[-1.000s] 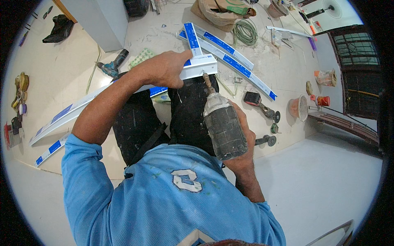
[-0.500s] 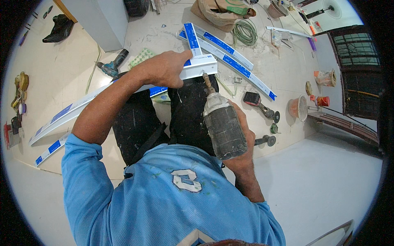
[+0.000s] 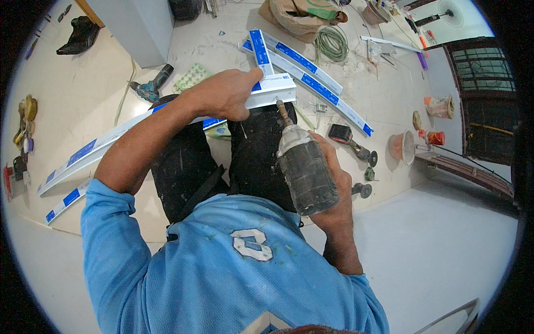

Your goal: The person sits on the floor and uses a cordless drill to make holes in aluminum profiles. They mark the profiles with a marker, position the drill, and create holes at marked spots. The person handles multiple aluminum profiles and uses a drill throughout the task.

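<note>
My left hand (image 3: 232, 93) is closed around a long white profile (image 3: 272, 99) with blue-printed film, where it joins a shorter white piece (image 3: 259, 49) pointing away. The long profile rests across my knees and runs off to the lower left, partly hidden behind my left forearm. In my right hand (image 3: 334, 186) is a grey and black power driver (image 3: 306, 172), its grip hidden behind its body. The tip of its bit touches the profile's near side face, close to the right end, at what looks like a small screw.
Two more white profiles (image 3: 317, 86) lie beyond on the tiled floor. An angle grinder (image 3: 356, 142) sits to the right, near a bucket (image 3: 401, 146). At left are a blue-green cordless tool (image 3: 150, 89) and a pillar (image 3: 139, 33). A coiled green hose (image 3: 332, 44) lies farther off.
The driver and my right hand have shifted slightly to the right, with the bit still at the profile. The joined profiles and my left hand have barely moved.
</note>
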The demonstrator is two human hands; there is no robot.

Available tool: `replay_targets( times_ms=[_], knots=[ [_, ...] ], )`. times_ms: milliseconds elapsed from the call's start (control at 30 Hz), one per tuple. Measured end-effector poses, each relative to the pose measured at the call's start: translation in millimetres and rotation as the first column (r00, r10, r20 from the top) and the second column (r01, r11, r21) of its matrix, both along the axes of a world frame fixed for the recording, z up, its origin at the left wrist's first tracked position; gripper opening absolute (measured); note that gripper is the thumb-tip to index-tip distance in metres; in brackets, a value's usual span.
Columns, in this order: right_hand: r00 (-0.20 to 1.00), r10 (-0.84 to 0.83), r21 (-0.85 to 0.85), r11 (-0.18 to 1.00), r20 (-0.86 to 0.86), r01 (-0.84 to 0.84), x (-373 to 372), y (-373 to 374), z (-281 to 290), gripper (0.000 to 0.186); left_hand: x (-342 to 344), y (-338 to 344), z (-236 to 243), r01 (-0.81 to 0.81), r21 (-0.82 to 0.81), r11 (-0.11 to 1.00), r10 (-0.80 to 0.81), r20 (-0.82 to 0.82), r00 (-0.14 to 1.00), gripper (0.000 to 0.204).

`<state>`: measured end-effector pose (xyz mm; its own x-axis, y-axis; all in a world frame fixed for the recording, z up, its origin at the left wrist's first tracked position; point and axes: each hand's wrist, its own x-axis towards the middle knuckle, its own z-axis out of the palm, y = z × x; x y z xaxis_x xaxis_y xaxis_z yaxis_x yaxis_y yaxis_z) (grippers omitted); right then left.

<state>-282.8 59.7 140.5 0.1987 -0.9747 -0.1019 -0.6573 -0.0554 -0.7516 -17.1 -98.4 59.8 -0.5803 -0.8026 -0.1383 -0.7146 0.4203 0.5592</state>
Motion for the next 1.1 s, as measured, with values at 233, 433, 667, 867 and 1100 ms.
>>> replay_targets(
  times_ms=[233,433,667,867,1100],
  knots=[
    [0.997,-0.028,0.038,0.999,-0.072,0.031,8.1,0.6,12.0,0.084,-0.3,-1.8,-6.7,0.008,-0.012,1.0,-0.008,-0.036,0.999,0.059],
    [0.996,0.004,0.0,1.0,-0.09,-0.004,3.5,1.6,2.3,0.089,-0.8,-3.4,-3.9,0.019,0.014,1.0,-0.019,-0.004,1.0,0.057],
    [0.996,0.015,-0.022,1.0,-0.084,-0.017,2.2,-0.1,-0.1,0.089,-0.6,-4.1,-5.6,0.025,0.01,1.0,-0.025,-0.005,1.0,0.06],
    [0.989,0.022,-0.014,1.0,-0.144,-0.025,3.8,-2.4,6.0,0.086,-1.7,-2.4,0.8,0.024,-0.006,1.0,-0.024,0.021,0.999,0.058],
    [0.99,0.016,-0.052,0.998,-0.141,-0.023,5.9,0.6,1.5,0.084,-1.9,-2.7,-2.1,0.015,0.006,1.0,-0.015,0.006,1.0,0.059]
  ],
)
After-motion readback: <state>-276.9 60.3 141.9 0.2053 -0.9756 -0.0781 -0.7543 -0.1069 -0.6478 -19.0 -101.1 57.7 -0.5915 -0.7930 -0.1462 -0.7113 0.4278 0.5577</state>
